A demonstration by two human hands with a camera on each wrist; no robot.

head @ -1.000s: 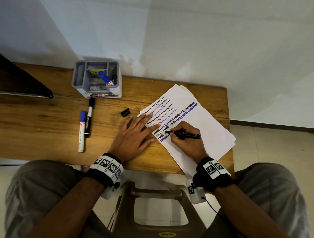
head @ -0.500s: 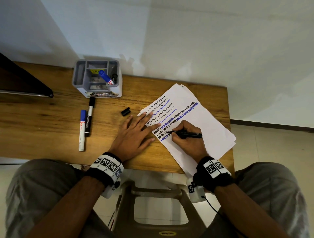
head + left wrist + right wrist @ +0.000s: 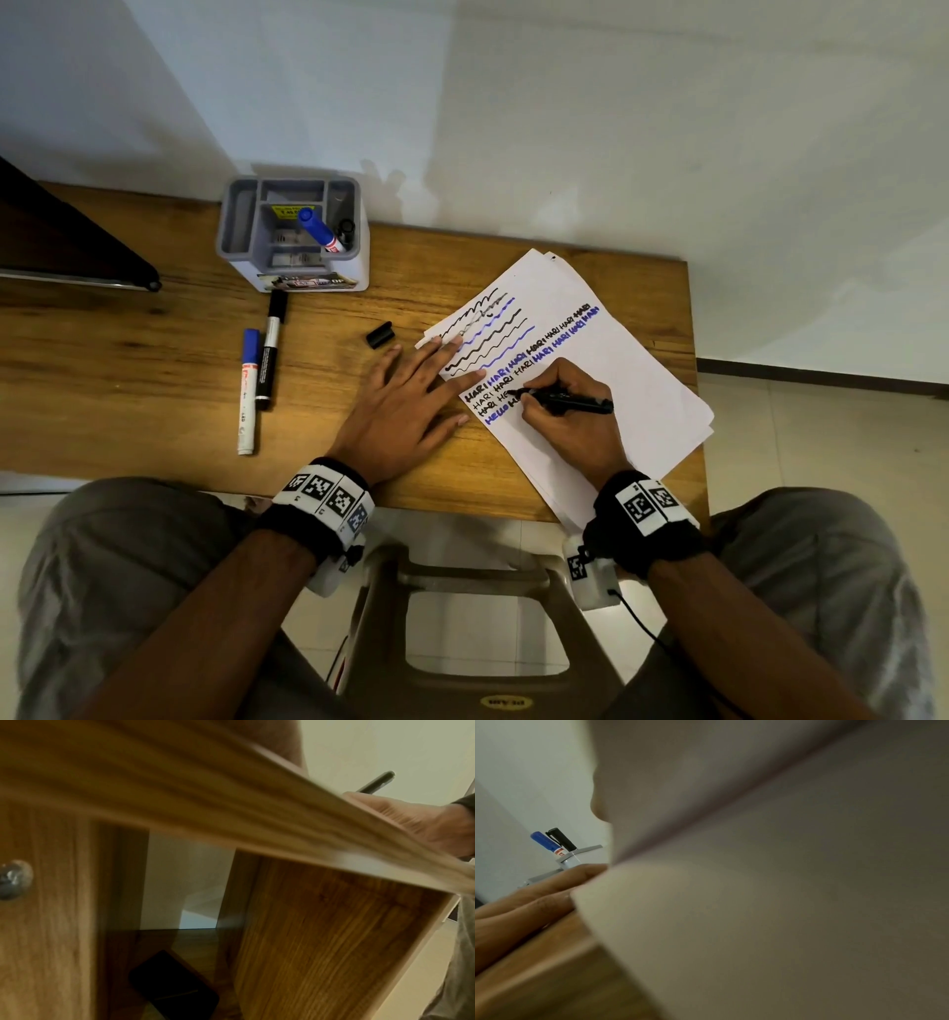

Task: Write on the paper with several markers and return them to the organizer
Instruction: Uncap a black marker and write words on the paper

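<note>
My right hand (image 3: 565, 416) is curled around a black marker (image 3: 570, 402), its tip down on the paper (image 3: 616, 370) at the third line of lettering, barrel lying back over my knuckles toward the right. My left hand (image 3: 405, 406) lies flat with fingers spread and straight — the fingertips rest on the paper's left edge, the palm on the wooden table (image 3: 128, 370). The top sheet sits on a small fanned stack at the table's right end and carries wavy black and blue lines above rows of black and blue words. A loose black cap (image 3: 380, 335) lies on the table just left of the paper, beyond my left fingers. Further left, two capped markers lie side by side: a blue-capped marker (image 3: 247, 390) and a black-capped marker (image 3: 270, 349). The grey organizer (image 3: 236, 226) stands by the wall with a blue marker (image 3: 318, 231) and a black pen (image 3: 345, 228) upright in its right compartments — both also show in the right wrist view.
</note>
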